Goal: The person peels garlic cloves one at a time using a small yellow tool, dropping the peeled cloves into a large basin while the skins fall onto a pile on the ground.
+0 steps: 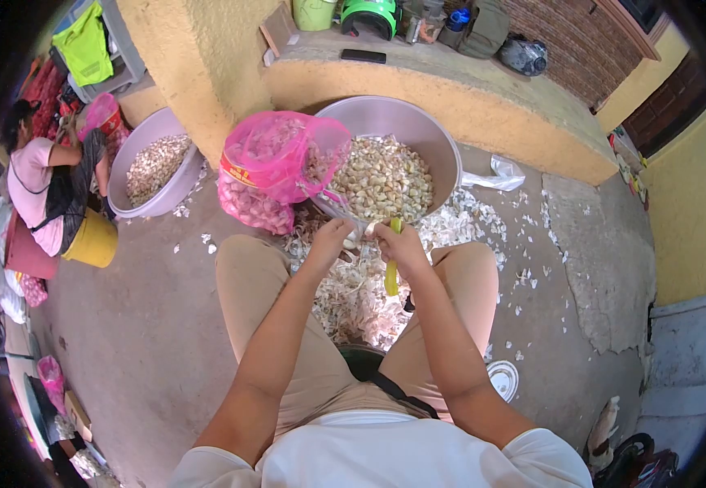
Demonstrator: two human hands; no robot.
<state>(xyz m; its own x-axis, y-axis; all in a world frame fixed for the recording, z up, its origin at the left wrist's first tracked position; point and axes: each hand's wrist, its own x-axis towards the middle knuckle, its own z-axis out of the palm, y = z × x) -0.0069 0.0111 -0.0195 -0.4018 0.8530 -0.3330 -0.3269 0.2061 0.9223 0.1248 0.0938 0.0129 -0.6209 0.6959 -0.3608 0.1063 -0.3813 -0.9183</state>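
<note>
Between my knees, my right hand is closed around a tool with a flat yellow-green handle, likely a small knife; its blade cannot be made out. Close beside it, my left hand pinches a whitish piece of garlic. Just beyond both hands stands a large lavender tub holding many garlic cloves. Pink mesh bags of garlic lean against the tub's left side. Loose garlic skins are heaped beneath my hands and between my legs.
To the left, a co-worker sits on a yellow bucket by another tub of cloves. A yellow ledge behind my tub carries a phone, a green helmet and bags. A white plastic bag lies right of the tub.
</note>
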